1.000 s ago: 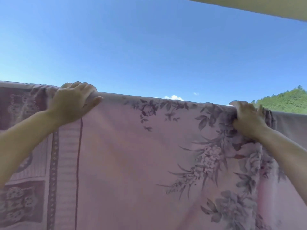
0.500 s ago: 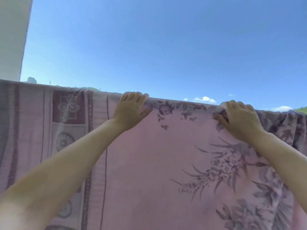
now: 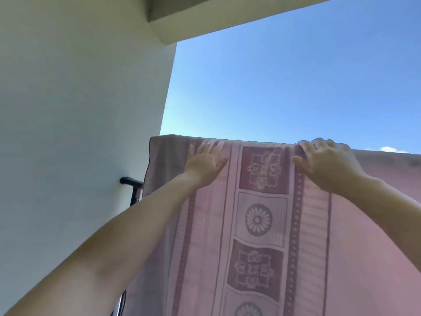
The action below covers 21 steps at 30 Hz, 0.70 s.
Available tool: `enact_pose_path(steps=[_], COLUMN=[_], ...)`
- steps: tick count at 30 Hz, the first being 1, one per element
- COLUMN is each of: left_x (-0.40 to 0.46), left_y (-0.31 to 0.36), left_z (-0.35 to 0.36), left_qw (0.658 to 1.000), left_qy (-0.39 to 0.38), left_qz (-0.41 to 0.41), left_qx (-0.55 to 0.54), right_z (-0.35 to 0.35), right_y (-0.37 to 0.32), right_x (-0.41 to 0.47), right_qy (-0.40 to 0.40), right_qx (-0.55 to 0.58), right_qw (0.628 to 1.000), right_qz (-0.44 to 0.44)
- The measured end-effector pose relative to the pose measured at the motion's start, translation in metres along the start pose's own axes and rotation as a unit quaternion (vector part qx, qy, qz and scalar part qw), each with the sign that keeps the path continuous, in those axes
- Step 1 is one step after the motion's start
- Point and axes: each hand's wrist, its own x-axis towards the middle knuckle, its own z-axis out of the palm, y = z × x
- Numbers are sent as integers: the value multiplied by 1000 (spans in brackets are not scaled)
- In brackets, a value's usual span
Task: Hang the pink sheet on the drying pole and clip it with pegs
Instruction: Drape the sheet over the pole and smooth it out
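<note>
Pink sheet (image 3: 262,224) hangs over the drying pole, its left edge now reached beside the white wall (image 3: 79,110). Left hand (image 3: 205,163) has flattened, fingers spread, smoothing; right hand (image 3: 328,165) curls over the top fold. Pegging looks next.

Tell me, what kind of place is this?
Probably an outdoor balcony or veranda for drying laundry. A pink sheet hangs over a high pole, a white wall with a black bracket stands beside it, and open blue sky shows beyond.
</note>
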Motion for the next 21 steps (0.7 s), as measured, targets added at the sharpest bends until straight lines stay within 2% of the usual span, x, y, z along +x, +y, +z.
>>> enact_pose_path(steps=[2, 4, 6, 7, 9, 11, 13, 16, 21], left_x=[12, 29, 50, 60, 72, 74, 75, 83, 96], left_y=[-56, -106, -153, -174, -207, -227, -237, -239, -266], left_z=[4, 8, 8, 8, 7, 7, 16, 30, 16], left_qw=[999, 987, 950, 921, 829, 735, 692, 710, 693], left_qy=[25, 61, 71, 57, -8, -97, -117, 6, 152], left_qz=[-34, -96, -196, -240, -294, -281, -231, -257, -329], left_qx=[-28, -113, -232, -303, -476, -610, -674, -656, -623], right_z=[7, 14, 19, 20, 21, 23, 26, 24, 18], right_y=[-39, -74, -104, -119, -146, -169, -184, -194, -222], right_x=[29, 59, 87, 100, 123, 139, 149, 156, 169], right_qy=[10, 17, 2, -17, -49, -59, -55, -42, -11], right_qx=[-5, -30, 1, 27, 58, 65, 77, 111, 108], right_qw=[1000, 999, 1000, 999, 997, 996, 995, 993, 994], right_qz=[22, 20, 2, 0, -5, -16, -18, 5, 11])
